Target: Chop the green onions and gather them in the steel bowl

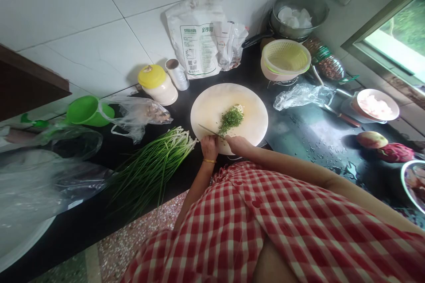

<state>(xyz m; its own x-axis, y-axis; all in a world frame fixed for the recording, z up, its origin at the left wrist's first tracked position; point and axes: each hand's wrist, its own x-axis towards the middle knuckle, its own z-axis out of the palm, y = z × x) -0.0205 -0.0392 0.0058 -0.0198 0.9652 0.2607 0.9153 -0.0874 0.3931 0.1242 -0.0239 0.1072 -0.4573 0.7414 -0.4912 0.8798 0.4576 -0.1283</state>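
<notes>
A round white cutting board lies on the dark counter in front of me. On it sits a small heap of finely chopped greens, with pale bits at its far side. My right hand is closed around the handle of a knife, whose thin blade points left over the near part of the board. Close below the blade, my left hand rests at the board's near edge with its fingers curled; whatever they hold is hidden. A bunch of spring onions lies just left of this hand.
Behind the board stand a yellow-lidded jar, a cardboard-cored roll and a white printed bag. A yellow basket and a pot are at the back right. Dragon fruit lies right; a green container stands left.
</notes>
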